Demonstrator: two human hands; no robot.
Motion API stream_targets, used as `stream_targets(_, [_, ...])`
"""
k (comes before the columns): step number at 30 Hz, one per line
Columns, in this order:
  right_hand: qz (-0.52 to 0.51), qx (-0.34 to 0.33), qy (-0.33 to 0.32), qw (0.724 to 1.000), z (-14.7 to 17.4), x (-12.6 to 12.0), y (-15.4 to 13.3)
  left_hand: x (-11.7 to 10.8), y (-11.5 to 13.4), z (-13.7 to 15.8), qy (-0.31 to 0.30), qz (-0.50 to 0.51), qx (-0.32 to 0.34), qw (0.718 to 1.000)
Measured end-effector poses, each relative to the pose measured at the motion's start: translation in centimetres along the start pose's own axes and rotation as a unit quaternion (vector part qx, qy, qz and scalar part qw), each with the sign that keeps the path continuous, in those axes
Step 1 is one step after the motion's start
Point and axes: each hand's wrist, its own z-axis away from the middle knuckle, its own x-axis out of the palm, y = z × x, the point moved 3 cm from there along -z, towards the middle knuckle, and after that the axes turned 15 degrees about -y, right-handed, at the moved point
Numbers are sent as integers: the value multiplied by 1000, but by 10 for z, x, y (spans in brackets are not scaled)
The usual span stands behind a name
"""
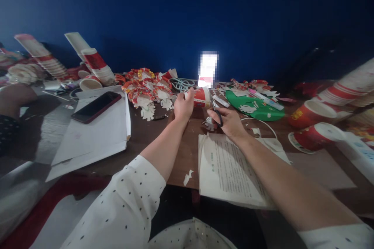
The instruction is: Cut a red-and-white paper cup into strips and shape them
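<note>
My left hand [183, 106] hides the near end of the cup [202, 97], and my right hand [229, 122] covers most of the scissors [216, 114], so only the handle loop and part of the blades show. The phone screen [208, 69] at the wall is blurred out. The cup stacks [347, 91] on the right run off the edge, smeared.

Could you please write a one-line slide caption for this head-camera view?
Left hand holds a red-and-white paper cup on its side while the right hand works scissors at it over a cluttered craft table.
</note>
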Motion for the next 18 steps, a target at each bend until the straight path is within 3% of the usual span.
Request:
stream_targets(12, [-4, -7, 9, 1000, 1, 1, -2, 0, -1, 1, 4, 8, -3, 1000])
stream_targets(18, [-50, 20, -22, 998, 0, 1, 1, 3, -7, -6, -26, 81, -23, 996])
